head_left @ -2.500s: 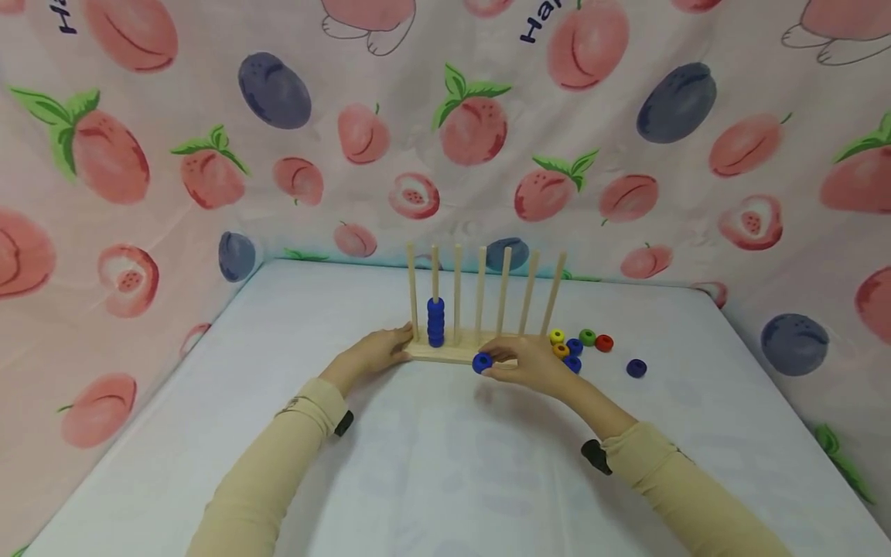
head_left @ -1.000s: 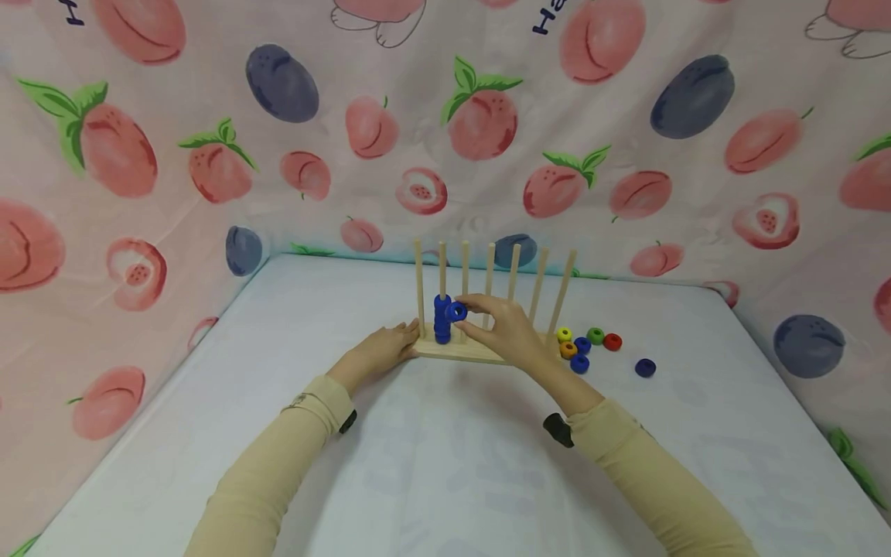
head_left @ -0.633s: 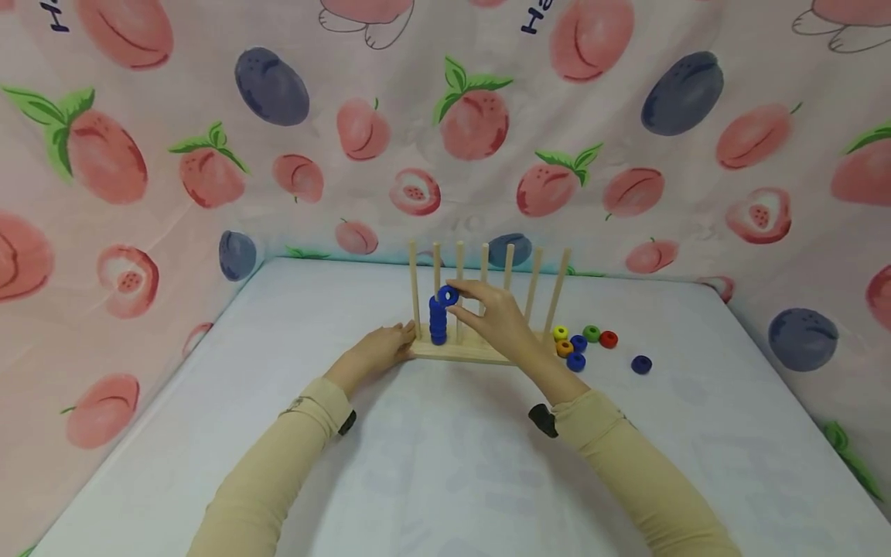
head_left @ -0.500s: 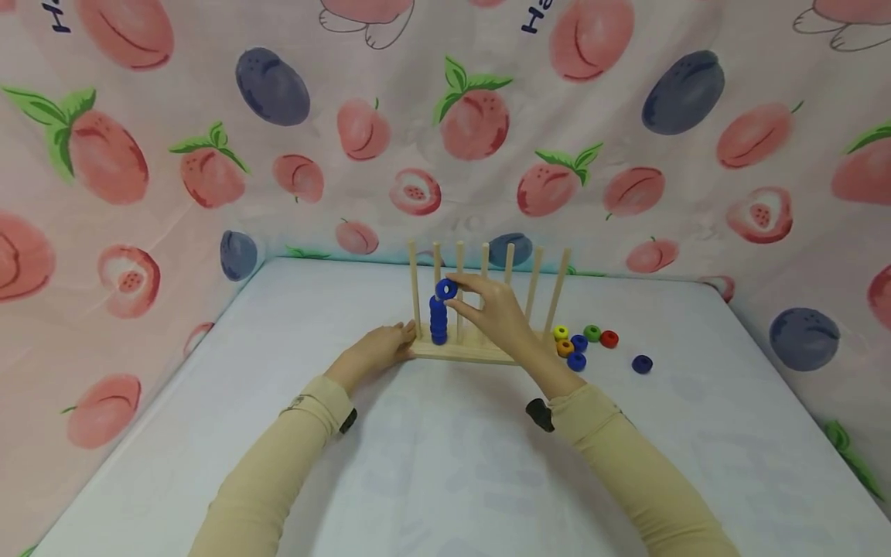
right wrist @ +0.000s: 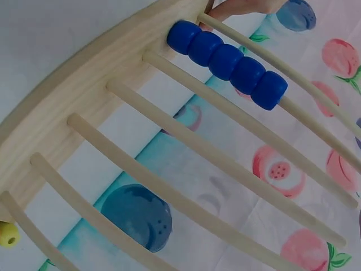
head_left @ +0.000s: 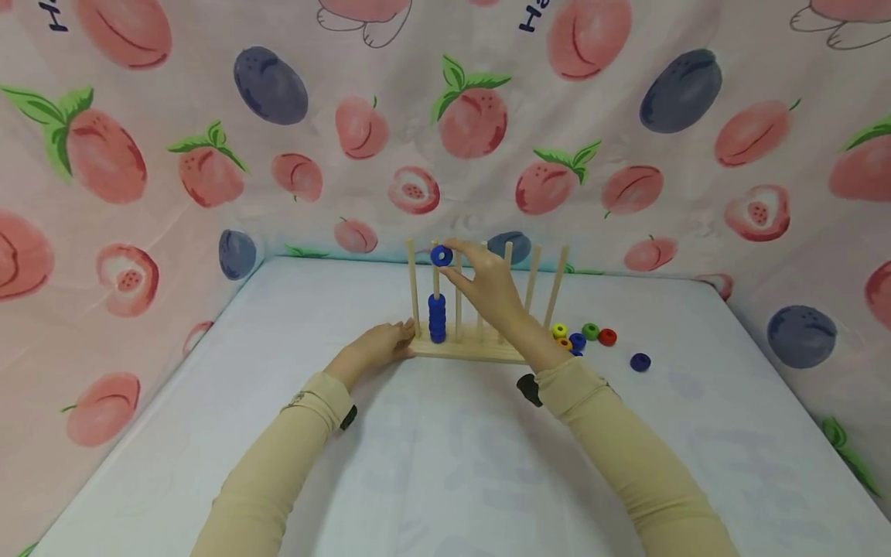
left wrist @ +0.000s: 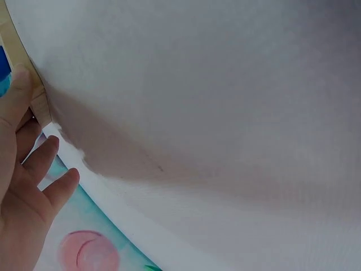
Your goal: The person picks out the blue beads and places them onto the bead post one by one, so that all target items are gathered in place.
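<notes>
A wooden peg stand (head_left: pixel 473 351) with several upright rods stands towards the back of the white table. My left hand (head_left: pixel 372 352) grips the left end of its base; the left wrist view shows thumb and forefinger pinching the wood (left wrist: pixel 39 104). Between thumb and fingertips, my right hand (head_left: pixel 496 290) pinches a blue bead (head_left: pixel 435 256) near the top of the second rod from the left. Whether the rod tip is inside the hole cannot be told. Lower on that rod sits a stack of blue beads (right wrist: pixel 227 62). The right wrist view shows neither the right hand nor its bead.
Right of the stand lie loose beads: yellow (head_left: pixel 560 330), orange (head_left: pixel 564 344), green (head_left: pixel 590 332), red (head_left: pixel 608 337) and blue (head_left: pixel 578 340). A dark blue bead (head_left: pixel 640 362) lies farther right. A fruit-print cloth (head_left: pixel 418 116) hangs behind the table.
My right hand has picked the blue bead from in front of the stand, carried it left and raised it to the second rod's top. The left hand stays at the base's end.
</notes>
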Motion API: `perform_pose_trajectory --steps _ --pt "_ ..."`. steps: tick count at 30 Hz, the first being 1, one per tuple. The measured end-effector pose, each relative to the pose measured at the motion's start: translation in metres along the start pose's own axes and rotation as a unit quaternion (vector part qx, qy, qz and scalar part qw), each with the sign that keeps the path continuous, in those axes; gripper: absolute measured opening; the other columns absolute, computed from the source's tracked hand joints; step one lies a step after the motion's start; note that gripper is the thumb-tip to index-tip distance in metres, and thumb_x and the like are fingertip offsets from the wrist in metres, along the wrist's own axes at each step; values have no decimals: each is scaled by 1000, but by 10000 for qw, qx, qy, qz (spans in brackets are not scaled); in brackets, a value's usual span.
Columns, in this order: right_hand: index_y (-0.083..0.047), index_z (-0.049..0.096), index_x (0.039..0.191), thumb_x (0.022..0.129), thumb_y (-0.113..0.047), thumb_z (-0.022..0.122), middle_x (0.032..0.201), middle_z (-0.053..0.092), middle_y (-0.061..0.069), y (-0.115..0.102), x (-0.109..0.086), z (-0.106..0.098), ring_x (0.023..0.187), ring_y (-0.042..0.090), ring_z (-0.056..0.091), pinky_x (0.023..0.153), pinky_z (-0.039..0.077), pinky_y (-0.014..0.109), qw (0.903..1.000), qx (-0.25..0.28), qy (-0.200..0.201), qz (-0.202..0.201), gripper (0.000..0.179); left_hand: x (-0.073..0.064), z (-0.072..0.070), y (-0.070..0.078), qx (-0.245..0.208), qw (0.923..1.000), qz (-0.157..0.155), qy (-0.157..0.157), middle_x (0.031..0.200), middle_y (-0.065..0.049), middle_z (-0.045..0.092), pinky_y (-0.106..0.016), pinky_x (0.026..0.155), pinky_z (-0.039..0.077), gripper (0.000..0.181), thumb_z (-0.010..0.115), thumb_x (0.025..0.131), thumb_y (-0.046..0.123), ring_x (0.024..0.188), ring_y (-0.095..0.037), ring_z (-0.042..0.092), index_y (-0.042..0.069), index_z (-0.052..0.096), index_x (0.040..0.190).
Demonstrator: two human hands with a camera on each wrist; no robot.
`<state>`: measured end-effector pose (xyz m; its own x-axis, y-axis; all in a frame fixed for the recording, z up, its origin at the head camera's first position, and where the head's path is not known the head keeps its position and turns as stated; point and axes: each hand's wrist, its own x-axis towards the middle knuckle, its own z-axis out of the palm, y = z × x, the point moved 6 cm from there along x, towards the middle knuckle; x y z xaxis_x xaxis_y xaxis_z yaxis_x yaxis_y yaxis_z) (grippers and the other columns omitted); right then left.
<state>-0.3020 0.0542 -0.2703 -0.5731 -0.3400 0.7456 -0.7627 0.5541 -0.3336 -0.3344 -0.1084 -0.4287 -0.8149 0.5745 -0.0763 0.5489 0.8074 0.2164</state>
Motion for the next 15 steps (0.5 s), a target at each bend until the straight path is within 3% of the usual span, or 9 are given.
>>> perform_pose_trajectory --steps 4,15 --pt "4 61 117 85 -11 69 119 65 18 -1 6 1 113 29 61 100 48 40 10000 -47 86 -19 37 0 1 -1 -45 10000 11 -42 140 -28 41 -49 105 41 54 56 95 26 123 -44 48 -3 42 138" --pt "6 61 116 85 -14 69 115 66 20 0 16 6 109 30 63 95 52 34 9998 -63 172 35 37 0 3 -5 -146 9998 -82 -101 142 -26 39 -49 107 38 57 54 95 28 126 -43 46 -1 37 142"
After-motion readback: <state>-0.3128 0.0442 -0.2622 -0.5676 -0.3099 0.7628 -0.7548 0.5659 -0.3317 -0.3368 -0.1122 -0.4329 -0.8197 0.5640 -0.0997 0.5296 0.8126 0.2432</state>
